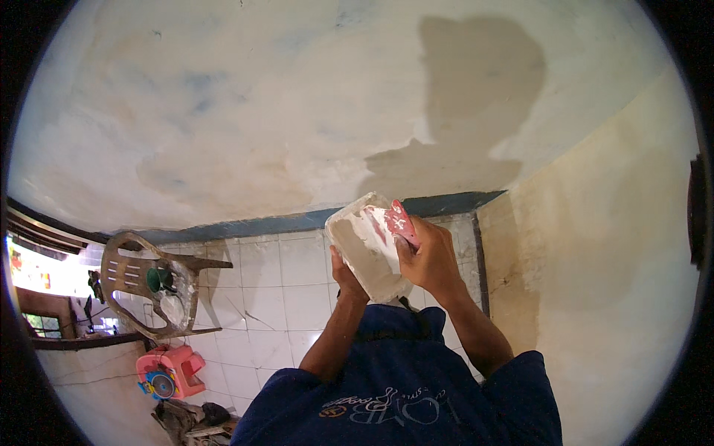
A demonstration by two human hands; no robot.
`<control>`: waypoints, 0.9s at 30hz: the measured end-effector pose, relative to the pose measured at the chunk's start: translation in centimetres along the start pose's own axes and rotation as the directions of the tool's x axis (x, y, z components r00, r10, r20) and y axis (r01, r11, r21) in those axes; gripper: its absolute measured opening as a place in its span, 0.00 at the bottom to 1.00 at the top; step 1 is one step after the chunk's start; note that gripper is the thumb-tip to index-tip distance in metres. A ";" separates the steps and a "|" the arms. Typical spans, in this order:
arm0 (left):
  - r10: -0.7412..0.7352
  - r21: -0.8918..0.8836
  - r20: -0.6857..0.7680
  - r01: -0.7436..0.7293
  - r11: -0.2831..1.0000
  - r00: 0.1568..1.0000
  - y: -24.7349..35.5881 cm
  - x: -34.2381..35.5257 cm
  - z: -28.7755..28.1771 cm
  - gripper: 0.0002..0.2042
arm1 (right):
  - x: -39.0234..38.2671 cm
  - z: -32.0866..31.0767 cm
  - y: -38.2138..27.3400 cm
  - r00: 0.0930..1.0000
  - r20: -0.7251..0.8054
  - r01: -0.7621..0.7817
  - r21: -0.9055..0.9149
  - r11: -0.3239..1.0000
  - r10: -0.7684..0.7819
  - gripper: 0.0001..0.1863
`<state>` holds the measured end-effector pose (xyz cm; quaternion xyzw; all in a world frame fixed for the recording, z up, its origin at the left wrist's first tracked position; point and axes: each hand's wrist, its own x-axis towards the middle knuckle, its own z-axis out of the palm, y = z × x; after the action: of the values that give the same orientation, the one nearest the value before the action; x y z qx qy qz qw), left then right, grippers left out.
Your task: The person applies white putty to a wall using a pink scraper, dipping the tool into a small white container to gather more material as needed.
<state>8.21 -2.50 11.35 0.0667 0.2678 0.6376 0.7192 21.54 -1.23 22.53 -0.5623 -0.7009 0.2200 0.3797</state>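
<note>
Fingers [406, 251] of the right hand [435, 260] are closed around the red handle of a scraper [400, 221], thumb toward the person, handle spotted with white. Scraper sits over the far right part of a pale, oblong tray [388, 288], its working end too smeared to tell apart from the white paste [370, 221] there. Left hand [348, 279] grasps the tray by its left side, thumb along the rim; its other fingers are mostly hidden. Tray is held up in front of the person, tilted, above the floor, one end toward the wall and the other close to the dark blue shirt [405, 394]. Inside of the tray: a greyish-white film, thicker white toward the far end. Ahead, a pale wall [260, 119] with cloudy bluish patches and a blue band [275, 223] along its foot; a shadow [483, 74] of a head and shoulders falls on it. Second wall [595, 245] to the right, cream, with a brownish patch low down. White tiled floor [260, 260] below. Well to the left, a brown plastic chair [123, 273] carries a green container [155, 279] and whitish stuff on its seat. Near the chair, a pink plastic object [182, 364] with a blue round part; beside that, a dark heap [178, 418], contents unclear.
</note>
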 end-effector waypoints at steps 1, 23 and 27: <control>-0.001 -0.005 -0.001 0.001 1.000 1.000 0.0 0.0 0.1 0.34 | 0.0 0.2 0.1 1.000 0.003 0.000 -0.004 1.000 0.000 0.11; -0.002 -0.075 -0.017 0.000 0.997 1.000 0.7 1.1 -0.2 0.36 | -0.1 2.1 -0.7 0.996 0.032 0.087 -0.022 0.996 -0.086 0.10; 0.028 -0.055 0.034 -0.026 0.998 0.999 0.8 1.0 0.0 0.37 | 1.1 1.5 -0.8 0.988 -0.007 0.152 -0.158 0.976 -0.155 0.11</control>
<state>7.51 -1.37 11.37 0.0619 0.2368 0.6532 0.7165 19.75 -0.22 22.50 -0.5366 -0.7537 0.1286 0.3569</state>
